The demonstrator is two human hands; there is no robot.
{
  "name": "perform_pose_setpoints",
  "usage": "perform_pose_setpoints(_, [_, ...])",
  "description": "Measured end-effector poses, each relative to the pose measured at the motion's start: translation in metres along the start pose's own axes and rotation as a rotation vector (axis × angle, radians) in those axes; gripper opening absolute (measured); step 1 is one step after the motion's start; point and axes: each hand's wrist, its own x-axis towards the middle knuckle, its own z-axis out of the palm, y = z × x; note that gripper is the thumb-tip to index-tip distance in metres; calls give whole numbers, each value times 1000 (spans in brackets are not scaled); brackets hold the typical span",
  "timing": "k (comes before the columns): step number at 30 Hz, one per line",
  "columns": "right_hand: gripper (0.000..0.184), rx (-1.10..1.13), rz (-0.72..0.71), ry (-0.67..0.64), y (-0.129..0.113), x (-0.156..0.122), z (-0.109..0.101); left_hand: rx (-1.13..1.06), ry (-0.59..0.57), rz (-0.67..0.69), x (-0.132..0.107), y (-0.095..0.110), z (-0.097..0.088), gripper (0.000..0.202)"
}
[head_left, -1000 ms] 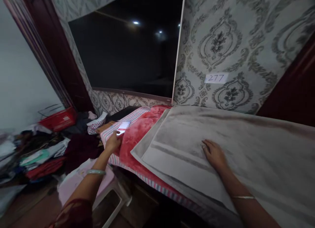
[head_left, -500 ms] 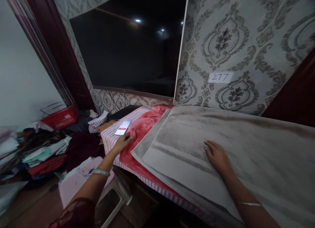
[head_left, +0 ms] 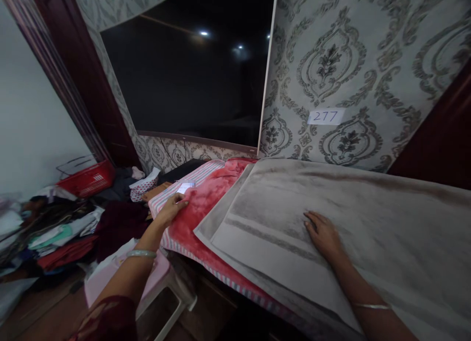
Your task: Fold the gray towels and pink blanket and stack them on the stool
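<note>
My left hand pinches the edge of a red plush blanket, beside a lit phone that it and the cloth partly cover. Below the red blanket lies a pink, white and grey striped cloth whose border hangs along the front edge. A large grey plush blanket is spread over the right part of the red one. On top of it rests my right hand, palm down, its fingers stretched out and slightly bent.
A pink stool stands below my left arm. Piled clothes and a red basket are at the left. Behind the blankets hang a large dark television and a paper label reading 277.
My left hand has moved left, drawing the red blanket's edge across the striped cloth and partly over the phone. My right hand stays nearly in place on the grey blanket.
</note>
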Motion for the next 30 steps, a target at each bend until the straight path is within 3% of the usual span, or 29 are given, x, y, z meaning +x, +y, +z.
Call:
perform_pose_setpoints(3, [47, 6, 1, 0, -2, 0, 0, 199, 119, -4, 0, -10, -19, 22])
perform_pose_setpoints(5, [46, 8, 12, -12, -3, 0, 0, 310, 137, 8, -4, -16, -28, 18])
perform_pose_setpoints(8, [43, 8, 34, -26, -4, 0, 0, 403, 114, 65, -2, -17, -21, 7])
perform_pose_setpoints(9, [42, 10, 40, -26, -5, 0, 0, 416, 97, 96, 2, -13, -12, 3])
perform_pose_setpoints(12, [41, 17, 49, -18, -8, 0, -2, 429, 3, 209, 26, 6, 27, 19])
perform_pose_setpoints(15, [43, 24, 49, -26, -11, 1, -6, 424, -86, 298, 60, 31, 71, 30])
perform_pose_setpoints(18, [44, 39, 44, -29, -14, 0, -9, 429, -103, 334, 95, 50, 103, 36])
perform_pose_setpoints(23, [43, 51, 92, -25, -17, -3, -12, 475, -51, 268, 156, 67, 133, 38])
perform_pose_setpoints(30, [43, 53, 96, -30, -16, -8, -14, 536, -132, 183, 236, 83, 167, 36])
